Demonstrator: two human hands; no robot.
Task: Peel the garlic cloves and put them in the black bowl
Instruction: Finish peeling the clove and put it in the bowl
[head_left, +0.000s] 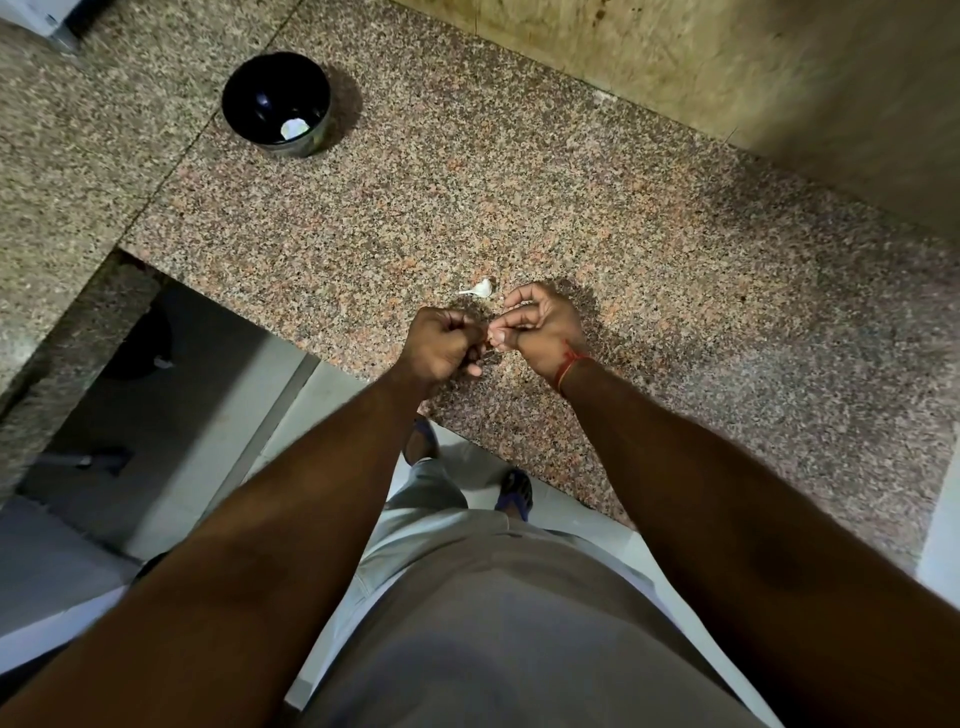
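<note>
My left hand (441, 343) and my right hand (537, 325) meet just above the front of the speckled granite counter (571, 208), fingers pinched together around a small garlic clove that is almost wholly hidden between them. A white garlic clove with a thin tail (480, 289) lies on the counter just beyond my hands. The black bowl (275, 104) stands far back on the left. Something pale and white, likely peeled garlic (293, 128), lies inside it.
A yellowish wall (727, 67) borders the counter at the back right. The counter's front edge runs diagonally under my hands; below it are pale floor tiles (332, 389) and my feet in blue sandals (514, 493). A second granite slab (62, 171) lies at left.
</note>
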